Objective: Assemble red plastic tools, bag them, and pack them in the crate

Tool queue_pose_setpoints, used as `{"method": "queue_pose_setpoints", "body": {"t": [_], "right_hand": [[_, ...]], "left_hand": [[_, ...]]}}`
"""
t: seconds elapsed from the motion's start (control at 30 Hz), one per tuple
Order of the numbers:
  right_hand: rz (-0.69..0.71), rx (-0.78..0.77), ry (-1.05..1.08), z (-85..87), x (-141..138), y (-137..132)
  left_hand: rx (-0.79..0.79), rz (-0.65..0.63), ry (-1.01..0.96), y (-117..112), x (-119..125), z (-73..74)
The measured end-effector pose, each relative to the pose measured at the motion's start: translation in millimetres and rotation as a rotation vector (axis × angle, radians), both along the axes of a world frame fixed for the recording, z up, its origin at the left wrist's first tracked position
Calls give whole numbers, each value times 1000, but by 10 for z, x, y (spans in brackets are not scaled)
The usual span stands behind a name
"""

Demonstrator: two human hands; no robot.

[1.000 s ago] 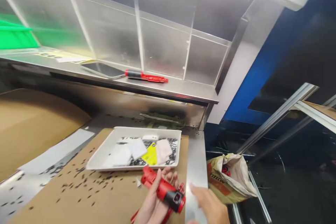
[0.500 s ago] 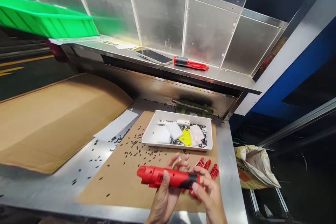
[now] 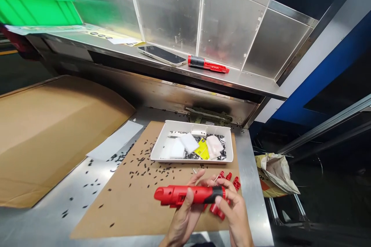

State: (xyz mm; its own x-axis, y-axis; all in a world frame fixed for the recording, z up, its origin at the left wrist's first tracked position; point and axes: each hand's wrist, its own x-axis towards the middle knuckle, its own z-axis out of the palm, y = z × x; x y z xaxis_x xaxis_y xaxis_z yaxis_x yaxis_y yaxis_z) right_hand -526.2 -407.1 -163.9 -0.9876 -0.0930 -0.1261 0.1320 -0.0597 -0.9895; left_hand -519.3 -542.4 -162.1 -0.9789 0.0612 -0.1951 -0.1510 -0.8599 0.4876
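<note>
Head view, red plastic tool [image 3: 185,195], black band [image 3: 218,192], left hand [image 3: 182,222], right hand [image 3: 236,216] gripping

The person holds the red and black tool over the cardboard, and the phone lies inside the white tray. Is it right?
No: the phone is not in the white tray; the head view shows it on the steel shelf above. The red and black tool over the cardboard is right.

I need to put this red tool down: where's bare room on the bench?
The bare stainless steel strip right of the brown cardboard sheet, beside your right hand, is free, as is the steel shelf right of the red-and-black tool. Crowded: around the white tray, strewn with small black pieces, and by the small red parts.
</note>
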Motion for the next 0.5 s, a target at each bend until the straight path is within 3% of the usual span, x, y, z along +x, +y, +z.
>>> {"method": "queue_pose_setpoints", "body": {"t": [0.17,0.33,0.4,0.5], "right_hand": [[21,-11,19,-49,-65,27],[42,7,46,-82,-140,4],[43,-21,62,-54,-151,-18],[37,-44,24,-21,-140,-60]], "left_hand": [[-270,83,88,-14,25,11],[-618,258,427,96,71,212],[-660,285,499,112,69,249],[-654,209,423,35,42,151]]}}
